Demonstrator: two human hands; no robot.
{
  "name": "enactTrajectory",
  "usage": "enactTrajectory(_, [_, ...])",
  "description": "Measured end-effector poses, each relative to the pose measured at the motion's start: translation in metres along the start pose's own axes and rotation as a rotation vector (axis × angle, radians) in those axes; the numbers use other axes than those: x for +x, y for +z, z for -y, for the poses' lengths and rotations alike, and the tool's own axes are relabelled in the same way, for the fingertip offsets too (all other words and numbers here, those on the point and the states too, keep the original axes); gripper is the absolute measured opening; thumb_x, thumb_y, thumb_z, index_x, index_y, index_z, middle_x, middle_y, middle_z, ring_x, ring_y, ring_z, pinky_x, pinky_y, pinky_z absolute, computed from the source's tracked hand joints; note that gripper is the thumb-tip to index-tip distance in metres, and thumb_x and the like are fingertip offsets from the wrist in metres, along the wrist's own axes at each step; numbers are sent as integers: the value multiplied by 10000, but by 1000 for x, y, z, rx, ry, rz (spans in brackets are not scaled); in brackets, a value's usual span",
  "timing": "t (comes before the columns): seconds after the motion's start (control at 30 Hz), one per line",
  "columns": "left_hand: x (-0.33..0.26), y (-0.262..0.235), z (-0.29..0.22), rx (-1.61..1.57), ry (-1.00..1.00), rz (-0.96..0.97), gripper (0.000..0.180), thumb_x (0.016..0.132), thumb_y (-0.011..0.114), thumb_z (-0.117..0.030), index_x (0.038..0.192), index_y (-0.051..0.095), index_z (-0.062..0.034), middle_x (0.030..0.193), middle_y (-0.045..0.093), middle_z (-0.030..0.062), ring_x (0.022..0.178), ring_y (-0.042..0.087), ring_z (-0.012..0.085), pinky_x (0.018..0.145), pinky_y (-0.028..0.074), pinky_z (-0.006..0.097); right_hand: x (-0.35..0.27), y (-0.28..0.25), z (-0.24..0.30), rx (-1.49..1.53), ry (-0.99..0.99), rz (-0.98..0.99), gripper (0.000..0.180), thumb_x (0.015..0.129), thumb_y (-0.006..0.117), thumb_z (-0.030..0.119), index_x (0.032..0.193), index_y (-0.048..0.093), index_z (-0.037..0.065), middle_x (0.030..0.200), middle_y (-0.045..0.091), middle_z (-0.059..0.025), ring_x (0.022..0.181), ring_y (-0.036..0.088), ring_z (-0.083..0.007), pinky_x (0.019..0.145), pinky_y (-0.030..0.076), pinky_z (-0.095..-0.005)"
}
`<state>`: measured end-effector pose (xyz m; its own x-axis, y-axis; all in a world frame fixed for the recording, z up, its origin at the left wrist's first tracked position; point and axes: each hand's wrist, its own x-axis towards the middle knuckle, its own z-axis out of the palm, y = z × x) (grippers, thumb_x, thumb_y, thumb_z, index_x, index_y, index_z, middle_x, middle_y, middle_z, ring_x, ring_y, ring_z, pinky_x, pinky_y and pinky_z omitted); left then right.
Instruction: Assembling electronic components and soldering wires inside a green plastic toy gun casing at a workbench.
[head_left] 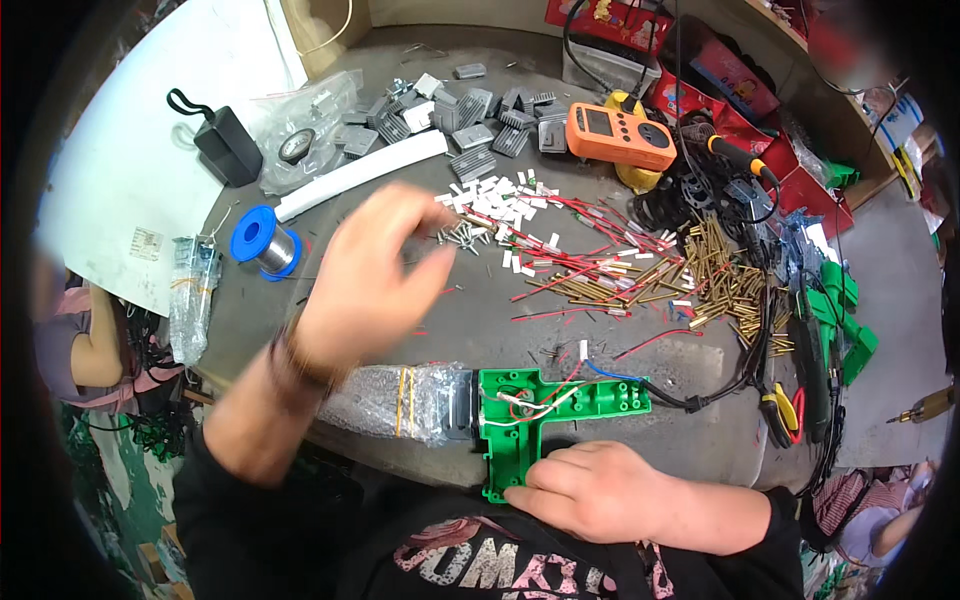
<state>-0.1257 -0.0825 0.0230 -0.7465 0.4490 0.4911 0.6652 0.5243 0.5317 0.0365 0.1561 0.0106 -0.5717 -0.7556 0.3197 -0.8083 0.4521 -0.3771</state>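
**Green shell on the bench edge, other hand over the screws**

So the biggest thing here is the grey bench (pixel 480 320), round-ish and packed with parts. A white sheet (pixel 140 150) covers its far left corner, with a black adapter (pixel 226 146) sitting at the edge of it.

Next in size, the left hand (pixel 372 268) is up over the middle of the bench, blurred, fingers drawn together and pointing at a little pile of screws (pixel 462 235). Can't tell if it's actually pinching one or just closed on nothing. There's a dark band on that wrist.

The right hand (pixel 590 490) is down at the near edge, fingers curled shut around the bottom grip of a green shell (pixel 530 410). The shell lies flat and open side up, half hanging off the bench edge toward the person, with red, white and blue wires running through it. Just left of it, touching, is a bubble-wrap pack (pixel 400 400) with rubber bands around it.

Further back: an orange meter (pixel 620 135) on the far right, a bunch of grey heatsinks (pixel 470 125) at the far side, a white bar (pixel 360 172) lying diagonally near them.

Mid-right is a scatter of brass tubes (pixel 715 275) and red wires (pixel 590 265), with small white tabs (pixel 495 195) behind the screws. More green shells (pixel 840 315) are stacked at the right edge.

Smallest bit: a blue solder spool (pixel 264 240) on the left, well apart from both hands.
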Motion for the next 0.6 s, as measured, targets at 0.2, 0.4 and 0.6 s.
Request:
enactTrajectory(0.2, [89, 52, 72, 654, -225, 230, 483, 825, 718, -349, 1231, 642, -98, 1205, 616, 125, 1172, 562, 311, 993, 441, 452, 0, 9, -10, 415, -41, 64, 179, 829, 650, 150, 982, 644, 57, 901, 503, -79, 760, 609, -238, 647, 536, -362])
enactTrajectory(0.4, [66, 15, 40, 81, 72, -142, 384, 819, 756, -212, 1127, 610, -38, 1030, 638, 130, 921, 630, 255, 794, 517, 356, -7, 11, -23, 451, -63, 64, 187, 858, 614, 136, 1017, 648, 43, 985, 548, -92, 879, 613, -259, 732, 548, -382])
enactTrajectory(0.6, [-91, -20, -93, -105, -84, 231, 522, 626, 847, -55, 1116, 667, -70, 991, 693, 118, 883, 680, 298, 765, 543, 391, -9, 16, -27, 429, 4, -14, 200, 824, 644, 82, 1023, 668, 74, 1005, 569, -69, 903, 631, -252, 732, 545, -373])
